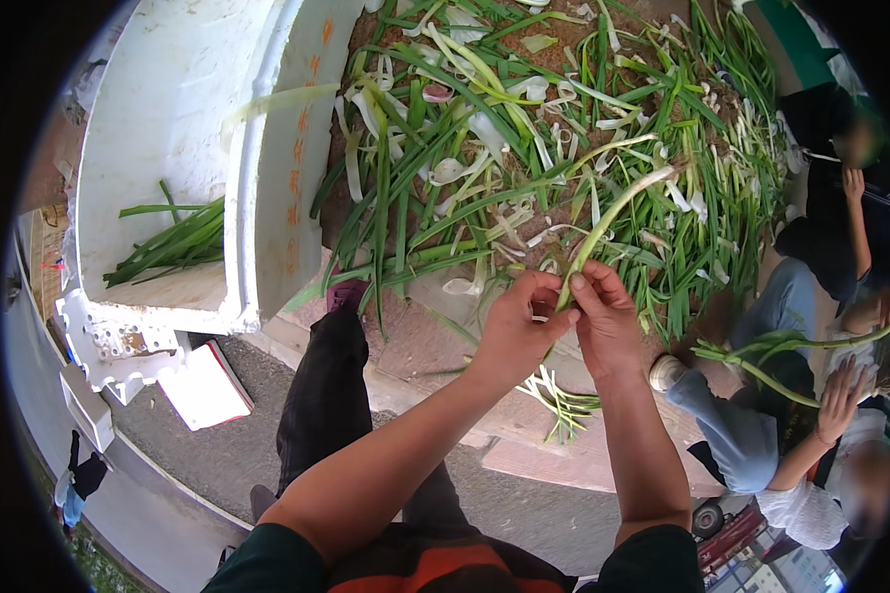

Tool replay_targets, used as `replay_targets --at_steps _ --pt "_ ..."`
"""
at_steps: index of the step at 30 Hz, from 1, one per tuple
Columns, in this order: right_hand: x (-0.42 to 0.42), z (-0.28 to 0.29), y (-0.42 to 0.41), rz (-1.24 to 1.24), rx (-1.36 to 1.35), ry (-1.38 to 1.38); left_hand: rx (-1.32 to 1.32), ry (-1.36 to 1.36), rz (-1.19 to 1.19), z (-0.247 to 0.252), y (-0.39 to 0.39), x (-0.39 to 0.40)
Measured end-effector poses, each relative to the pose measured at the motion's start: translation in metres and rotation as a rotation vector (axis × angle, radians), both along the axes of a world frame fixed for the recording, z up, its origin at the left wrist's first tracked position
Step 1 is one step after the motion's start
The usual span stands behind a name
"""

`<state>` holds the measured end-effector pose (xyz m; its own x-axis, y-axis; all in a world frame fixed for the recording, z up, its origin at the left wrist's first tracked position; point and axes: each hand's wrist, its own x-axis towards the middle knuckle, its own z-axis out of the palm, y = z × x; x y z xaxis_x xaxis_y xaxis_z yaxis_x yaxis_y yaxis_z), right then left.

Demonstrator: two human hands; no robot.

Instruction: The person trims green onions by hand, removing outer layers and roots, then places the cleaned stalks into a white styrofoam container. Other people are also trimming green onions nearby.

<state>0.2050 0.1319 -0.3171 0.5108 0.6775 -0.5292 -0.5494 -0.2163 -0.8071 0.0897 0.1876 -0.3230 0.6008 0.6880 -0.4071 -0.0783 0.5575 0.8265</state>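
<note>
A pale green garlic stalk (pixel 617 210) slants up and away from between my two hands, its whitish root end pointing to the far right. My left hand (pixel 521 326) pinches its lower part between thumb and fingers. Close beside it, my right hand (pixel 604 320) grips the same stalk with the thumb on top. Beyond them spreads a heap of green stalks and leaves (pixel 712 178), mixed with peeled white skins (pixel 488 133). Partly hidden under my forearms, a small bunch of thin, trimmed stalks (pixel 564 408) lies on the paving.
A white foam box (pixel 282 148) on the left holds cut green leaves (pixel 174 244). Near it are a white perforated crate (pixel 130 345) and a white board (pixel 208 389). Two people sit at the right; one person's hand (pixel 838 400) is by a long stalk (pixel 764 378).
</note>
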Motion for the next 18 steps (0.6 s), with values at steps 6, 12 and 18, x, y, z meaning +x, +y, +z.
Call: replay_targets --at_steps 6,12,18 --pt "0.012 0.004 -0.002 0.380 -0.265 -0.140 -0.037 0.148 0.039 -0.013 -0.007 -0.010" --pt "0.001 0.005 0.009 0.510 -0.198 -0.134 0.017 0.268 0.090 -0.008 -0.007 -0.015" --pt "0.018 0.012 0.012 0.695 -0.407 -0.261 -0.225 0.235 0.051 0.001 -0.006 -0.019"
